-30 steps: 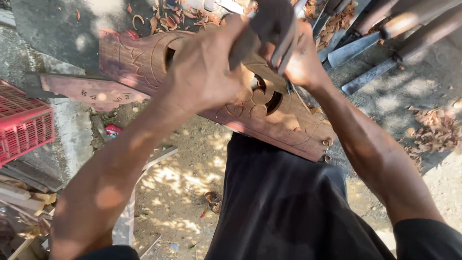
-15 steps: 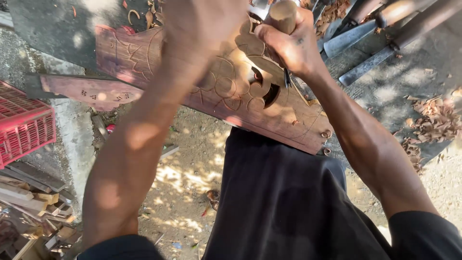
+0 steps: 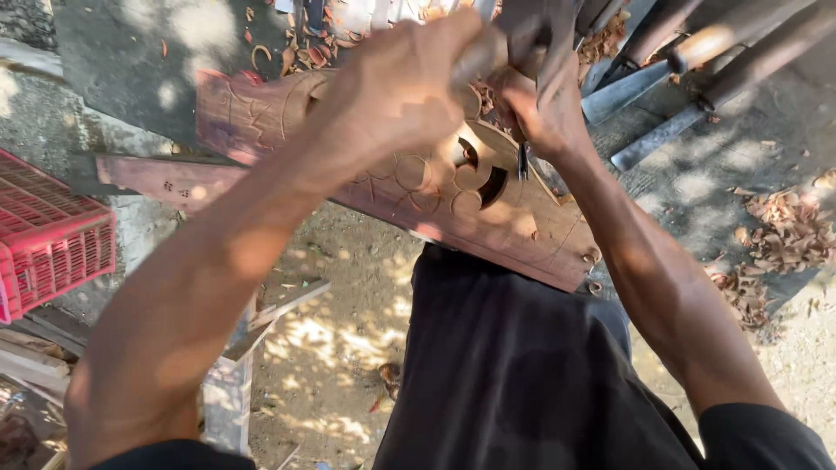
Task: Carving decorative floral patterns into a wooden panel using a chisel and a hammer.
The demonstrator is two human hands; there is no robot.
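The left hand is closed in a fist around a thick, blurred handle, most likely a mallet, raised just above the work. The right hand is clenched around a slim chisel, held nearly upright, its dark blade pointing down into the carving just below the fist.

In the head view, looking straight down past both forearms, a long reddish-brown carved wooden panel lies slanted across the edge of a dark bench, against the person's dark-clothed lap. The panel shows cut-through scroll openings near the chisel tip and shallow circles drawn or incised along its lower edge. Behind the hands, a row of spare chisels with metal blades and wooden handles rests on the bench, well apart from the panel's middle. Curled wood shavings lie scattered to the right and along the top edge. A red plastic crate stands to the left on sandy ground, near loose wooden offcuts.

Judging from this, the step in hand is chopping out detail beside the pierced scroll. The next blow seems to call for the chisel to stay steady on its line while the mallet comes down squarely on the handle's end, which is hidden by the blur.
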